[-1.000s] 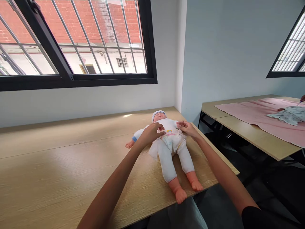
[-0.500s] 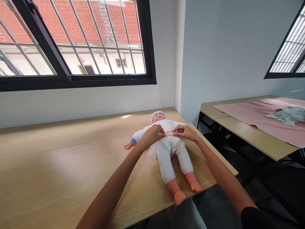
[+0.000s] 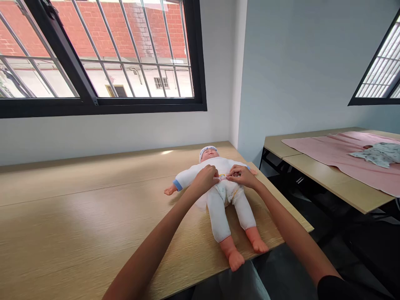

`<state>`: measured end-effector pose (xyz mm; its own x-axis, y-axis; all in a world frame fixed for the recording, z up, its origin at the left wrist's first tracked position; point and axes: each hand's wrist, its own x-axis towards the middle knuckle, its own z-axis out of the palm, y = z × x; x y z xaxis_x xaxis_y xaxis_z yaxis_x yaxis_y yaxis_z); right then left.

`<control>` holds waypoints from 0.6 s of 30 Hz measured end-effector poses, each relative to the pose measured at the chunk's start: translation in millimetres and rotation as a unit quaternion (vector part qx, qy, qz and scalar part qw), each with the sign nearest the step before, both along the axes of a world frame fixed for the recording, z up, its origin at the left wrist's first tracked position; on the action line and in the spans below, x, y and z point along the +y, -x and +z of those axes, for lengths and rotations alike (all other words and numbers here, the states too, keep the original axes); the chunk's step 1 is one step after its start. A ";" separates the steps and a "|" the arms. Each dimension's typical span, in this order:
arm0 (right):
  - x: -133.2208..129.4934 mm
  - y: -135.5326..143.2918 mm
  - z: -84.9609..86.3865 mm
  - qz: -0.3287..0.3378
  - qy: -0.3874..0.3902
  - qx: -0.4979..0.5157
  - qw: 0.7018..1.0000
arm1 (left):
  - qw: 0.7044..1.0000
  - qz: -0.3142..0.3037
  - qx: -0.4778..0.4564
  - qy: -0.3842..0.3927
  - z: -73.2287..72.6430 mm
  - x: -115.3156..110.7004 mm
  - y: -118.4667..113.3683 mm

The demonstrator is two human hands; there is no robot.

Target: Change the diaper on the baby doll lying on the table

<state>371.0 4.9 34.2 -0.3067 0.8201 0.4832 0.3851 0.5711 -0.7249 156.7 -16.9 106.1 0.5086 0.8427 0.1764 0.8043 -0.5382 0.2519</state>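
Left hand (image 3: 206, 179) and right hand (image 3: 242, 175) are pinching the white printed diaper (image 3: 225, 192) around a white-clad doll (image 3: 218, 217) lying on a pale wooden table (image 3: 78, 233), where uneven pulling could skew the diaper.

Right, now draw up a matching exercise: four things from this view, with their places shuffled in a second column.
1. doll
2. left hand
3. pink cloth
4. pale patterned cloth

A. spread on the right-hand table
B. at the front of the diaper
C. lying on top of the pink cloth
D. on its back on the near table

Pairs: 1-D, 2-B, 3-A, 4-C
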 end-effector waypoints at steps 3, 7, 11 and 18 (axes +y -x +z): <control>-2.5 0.8 2.1 0.001 -0.011 -0.009 1.000 | 1.000 0.012 -0.021 0.006 -3.9 -0.2 -2.9; -2.0 1.4 0.6 0.000 -0.001 0.001 1.000 | 0.998 0.036 -0.053 0.012 -6.0 -1.6 -5.8; 8.8 -2.3 -12.1 -0.035 0.043 0.086 0.995 | 0.995 -0.005 -0.093 0.028 -0.7 1.9 4.3; 29.5 -12.8 -44.8 -0.132 0.102 0.067 0.984 | 0.985 0.105 -0.036 0.135 -7.7 33.7 46.9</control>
<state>383.8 34.4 -10.7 -0.0153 0.9466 0.3222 0.3929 0.3020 -0.8686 109.8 16.8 98.4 0.3129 0.9490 -0.0392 0.8651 -0.2677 0.4242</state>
